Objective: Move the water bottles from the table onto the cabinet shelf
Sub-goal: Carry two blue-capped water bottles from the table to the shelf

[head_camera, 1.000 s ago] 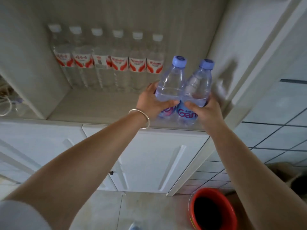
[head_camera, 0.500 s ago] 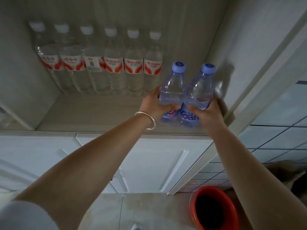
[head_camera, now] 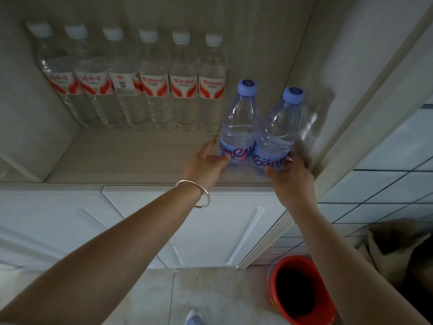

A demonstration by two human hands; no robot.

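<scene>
Two blue-capped bottles, left bottle and right bottle, upright and touching each other on the cabinet shelf, at its right end, near the front edge. Just beside the row of six white-capped bottles lined along the back wall. Full of water, so judged moderately heavy; thin clear walls, likely to dent under a hard squeeze; smooth plastic, possibly slippery. Best hold: around the labelled band low on the body, where the wall looks stiffest.

Left hand: fingers loosened and spread, thumb tip at the label of the left bottle, grip apparently released. Right hand: fingers loosely curved against the label of the right bottle, contact only light, no firm clasp visible. Silver bangle on the left wrist.

Below the shelf: white cabinet doors. On the floor: red bucket at lower right.
</scene>
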